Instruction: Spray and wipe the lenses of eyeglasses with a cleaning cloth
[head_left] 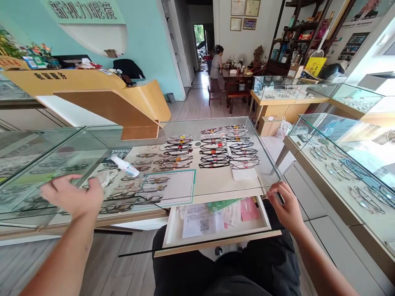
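One drawer (263, 213), pulled out above a lap in black trousers (185, 269), contains printed papers (197, 218) and pink slips (249, 209). To the left of the drawer, the left hand (74, 195) hovers over the glass display counter (216, 183) with thumb and fingers spread, grasping nothing visible. Just beside its thumb is a crumpled pale piece (105, 178) (cloth or wrapping, I cannot tell which), and a white bottle (126, 166) lies on its side a little farther from the drawer. To the right of the drawer, the right hand (285, 203) is at the counter's corner, fingers loosely bent; whether they grip the glass edge I cannot tell. Beyond the drawer, eyeglass frames (214, 152) lie in rows under the glass, and well past them a person (217, 65) is near a dark table (236, 76).
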Demonstrator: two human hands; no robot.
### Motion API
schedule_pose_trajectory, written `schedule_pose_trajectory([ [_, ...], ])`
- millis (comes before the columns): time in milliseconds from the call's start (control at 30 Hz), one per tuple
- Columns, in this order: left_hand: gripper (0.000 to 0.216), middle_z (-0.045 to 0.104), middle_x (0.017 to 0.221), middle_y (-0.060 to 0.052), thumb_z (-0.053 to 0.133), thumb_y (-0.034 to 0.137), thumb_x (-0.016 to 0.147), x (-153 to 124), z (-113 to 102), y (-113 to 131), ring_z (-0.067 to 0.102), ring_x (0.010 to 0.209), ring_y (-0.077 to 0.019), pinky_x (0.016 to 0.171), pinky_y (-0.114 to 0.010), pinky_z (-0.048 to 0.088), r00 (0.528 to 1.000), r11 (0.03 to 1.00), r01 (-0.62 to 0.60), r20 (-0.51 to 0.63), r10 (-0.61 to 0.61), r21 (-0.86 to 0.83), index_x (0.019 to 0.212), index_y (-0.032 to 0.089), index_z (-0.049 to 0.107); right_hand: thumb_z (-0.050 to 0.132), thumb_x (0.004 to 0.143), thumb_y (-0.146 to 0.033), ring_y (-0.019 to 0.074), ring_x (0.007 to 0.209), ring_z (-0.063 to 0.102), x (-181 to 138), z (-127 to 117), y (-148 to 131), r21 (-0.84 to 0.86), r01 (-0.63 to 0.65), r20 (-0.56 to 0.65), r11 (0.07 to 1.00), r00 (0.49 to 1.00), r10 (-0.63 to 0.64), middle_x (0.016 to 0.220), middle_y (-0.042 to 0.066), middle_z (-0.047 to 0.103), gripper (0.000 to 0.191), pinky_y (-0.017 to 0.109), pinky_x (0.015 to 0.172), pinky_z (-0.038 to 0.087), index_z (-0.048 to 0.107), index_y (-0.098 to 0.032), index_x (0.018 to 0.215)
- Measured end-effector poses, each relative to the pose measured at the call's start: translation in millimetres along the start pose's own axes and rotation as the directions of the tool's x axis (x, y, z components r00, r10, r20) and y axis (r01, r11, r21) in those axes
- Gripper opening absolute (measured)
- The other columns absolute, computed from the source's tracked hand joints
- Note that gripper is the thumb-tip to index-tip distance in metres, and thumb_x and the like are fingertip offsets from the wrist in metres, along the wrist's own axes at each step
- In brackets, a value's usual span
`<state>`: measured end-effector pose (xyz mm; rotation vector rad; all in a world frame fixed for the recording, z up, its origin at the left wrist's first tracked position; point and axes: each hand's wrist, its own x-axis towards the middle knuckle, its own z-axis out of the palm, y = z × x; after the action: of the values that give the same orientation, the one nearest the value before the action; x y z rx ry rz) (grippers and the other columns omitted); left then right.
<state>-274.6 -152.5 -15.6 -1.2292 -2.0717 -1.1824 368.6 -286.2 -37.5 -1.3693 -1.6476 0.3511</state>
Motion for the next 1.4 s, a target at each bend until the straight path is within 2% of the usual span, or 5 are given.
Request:
schedule_pose_trajectory([
  [133,0.035,0.066,0.134,-0.014,0.069,0.023,0.07,-13,-26,47,0.058,0.137,-0.0426,0.113,-0.065,0.042,0.974,0.978,-0.176,-0.167,0.155,-0.116,0.099,0.028,0.049,0.062,0.108,-0.03,0.0239,0.088,0.061,28,-4,-21,0.054,0.03,-0.148,0.998,0.989,-0.021,0.091,0.003,0.064,0.02,0.04,0.081,0.047,0.06,-0.026,0.089],
  [333,0.006,0.072,0.099,-0.009,0.063,0.026,0.087,-74,-26,218,0.068,0.106,-0.0308,0.103,-0.051,0.049,0.833,0.701,-0.516,-0.098,0.544,-0.493,0.092,0.024,0.06,0.06,0.106,-0.032,0.0246,0.087,0.06,129,24,-74,-0.081,0.266,-0.419,0.96,0.865,-0.275,0.088,0.003,0.064,0.024,0.04,0.081,0.045,0.055,-0.026,0.084],
  [567,0.014,0.071,0.103,-0.007,0.062,0.028,0.103,-166,5,373,0.068,0.099,-0.0264,0.089,-0.04,0.052,0.346,0.575,-0.496,0.46,0.818,-0.65,0.108,0.023,0.074,0.055,0.104,-0.03,0.0295,0.094,0.057,163,71,-43,-0.308,0.166,-0.427,0.937,0.855,-0.292,0.094,0.008,0.068,0.02,0.043,0.085,0.04,0.057,-0.025,0.085],
  [1067,0.02,0.071,0.109,-0.015,0.064,0.019,0.099,-206,46,396,0.063,0.113,-0.0356,0.097,-0.046,0.047,0.449,0.635,-0.35,0.471,0.759,-0.688,0.113,0.021,0.077,0.06,0.102,-0.032,0.0288,0.095,0.059,139,58,-62,-0.333,0.241,-0.364,0.912,0.859,-0.36,0.097,0.007,0.073,0.016,0.049,0.096,0.036,0.06,-0.026,0.087],
  [1400,0.01,0.063,0.1,-0.009,0.064,0.026,0.099,-190,21,390,0.063,0.1,-0.0293,0.095,-0.043,0.048,0.526,0.612,-0.213,0.439,0.729,-0.762,0.093,0.023,0.072,0.063,0.098,-0.027,0.027,0.083,0.058,87,42,-52,-0.396,0.264,-0.432,0.879,0.791,-0.432,0.087,0.006,0.072,0.01,0.048,0.085,0.036,0.061,-0.027,0.089],
])
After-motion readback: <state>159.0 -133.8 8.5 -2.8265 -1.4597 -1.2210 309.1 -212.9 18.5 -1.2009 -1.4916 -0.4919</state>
